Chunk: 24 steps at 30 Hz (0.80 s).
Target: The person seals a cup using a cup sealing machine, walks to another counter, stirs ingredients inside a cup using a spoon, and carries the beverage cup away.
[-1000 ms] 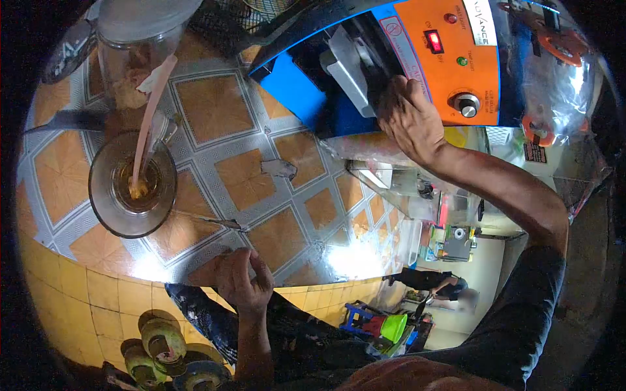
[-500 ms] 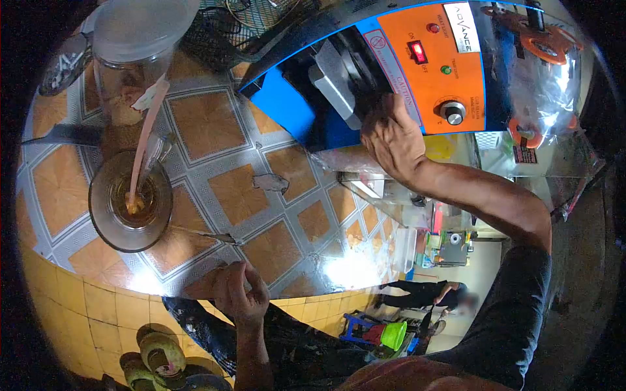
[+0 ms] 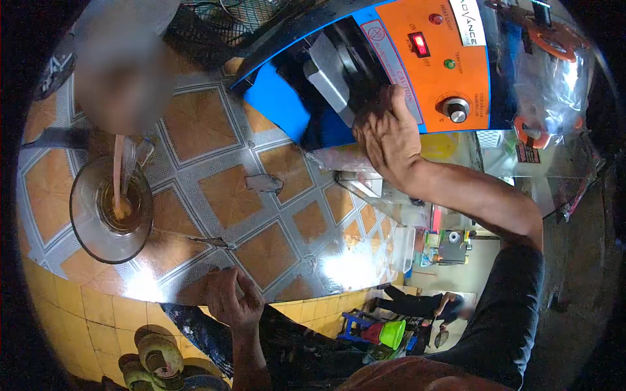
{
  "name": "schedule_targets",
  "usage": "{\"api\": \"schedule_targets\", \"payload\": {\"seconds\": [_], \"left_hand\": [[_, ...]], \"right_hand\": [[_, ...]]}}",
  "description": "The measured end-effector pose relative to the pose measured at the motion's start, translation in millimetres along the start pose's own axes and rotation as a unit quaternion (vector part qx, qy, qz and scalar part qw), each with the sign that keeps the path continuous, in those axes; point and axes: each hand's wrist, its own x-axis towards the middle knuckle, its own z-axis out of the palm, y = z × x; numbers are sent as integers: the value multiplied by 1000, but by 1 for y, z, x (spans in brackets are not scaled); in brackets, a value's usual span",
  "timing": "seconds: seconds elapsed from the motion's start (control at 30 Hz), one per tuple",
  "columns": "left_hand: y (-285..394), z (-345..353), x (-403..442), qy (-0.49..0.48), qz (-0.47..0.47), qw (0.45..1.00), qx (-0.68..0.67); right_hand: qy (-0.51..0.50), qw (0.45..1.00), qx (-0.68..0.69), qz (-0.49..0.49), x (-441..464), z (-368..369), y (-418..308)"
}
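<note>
My right hand (image 3: 390,133) is closed at the lower front of an orange and blue cup sealer (image 3: 430,72). Its fingertips are hidden among black parts, beside a bent metal plate (image 3: 328,85). A red switch glows on the orange panel. My left hand (image 3: 233,300) rests at the table edge, fingers loosely bent and thumb apart, with nothing seen in it. A glass mug (image 3: 88,225) holding brown liquid stands left of it, a pale pink stick (image 3: 118,169) leaning inside. Between hand and mug lies a thin dark scrap (image 3: 210,241).
The table (image 3: 231,208) has a tile-patterned cover with a torn grey patch (image 3: 264,183). A lidded jar (image 3: 124,85), partly blurred, stands behind the mug, near a wire basket (image 3: 222,23). Clear plastic (image 3: 554,98) hangs beside the sealer. Another person (image 3: 424,303) stands farther off, near a green bucket (image 3: 392,334).
The view has shifted slightly, so the mug and table sit a little farther left. My right hand stays at the sealer, and my left hand stays at the table edge.
</note>
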Motion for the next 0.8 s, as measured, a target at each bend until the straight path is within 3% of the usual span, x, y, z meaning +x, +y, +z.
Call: {"api": "schedule_targets", "payload": {"seconds": [0.1, 0.5, 0.63, 0.7, 0.8], "left_hand": [[4, -5, 11, -20, -24, 998, -54], [-4, 5, -7, 8, -26, 999, -33], [0, 2, -1, 6, -26, 999, -35], [-1, 3, -4, 10, -25, 999, -26], [-1, 3, -2, 23, -5, 1000, -12]], "right_hand": [[4, 1000, 18, -8, -1, -4, 2], [132, 990, 43, -34, -9, 31, 9], [133, 989, 33, -49, -9, 33, 14], [188, 978, 76, -51, -8, 40, 15], [107, 986, 105, -75, -9, 37, 14]]}}
